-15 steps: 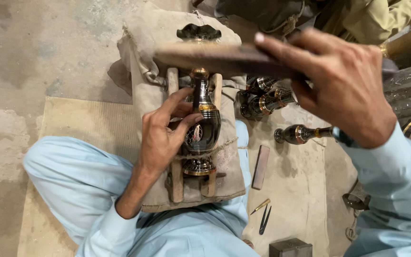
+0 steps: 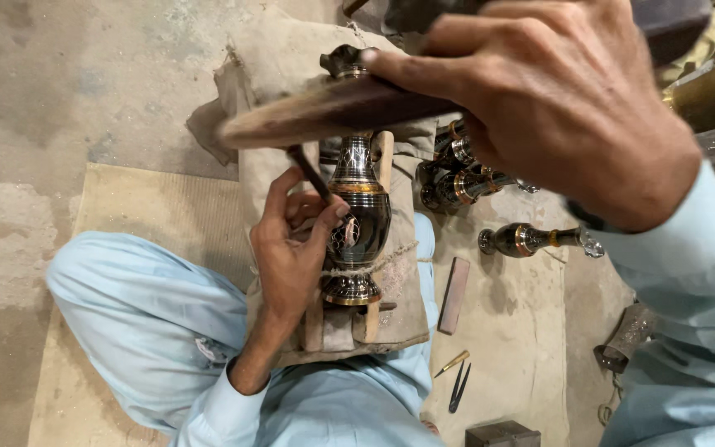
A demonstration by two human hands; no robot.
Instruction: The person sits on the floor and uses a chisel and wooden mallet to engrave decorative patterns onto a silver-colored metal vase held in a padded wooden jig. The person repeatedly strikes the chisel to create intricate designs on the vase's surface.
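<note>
A dark metal vase with brass bands lies tied with twine on a wooden cradle over a cloth pad on my lap. My left hand rests against the vase's left side and pinches a thin dark chisel whose tip meets the vase body. My right hand is raised close to the camera, gripping a flat dark wooden mallet that hovers above the chisel's top end.
Several similar finished vases lie on the floor to the right, one apart. A reddish sharpening stone, a small brass-tipped tool and dark dividers lie beside my knee. A beige mat covers the concrete floor.
My right hand with the mallet has come lower and nearer the chisel's top. My left hand keeps the chisel on the vase, shifted only slightly.
</note>
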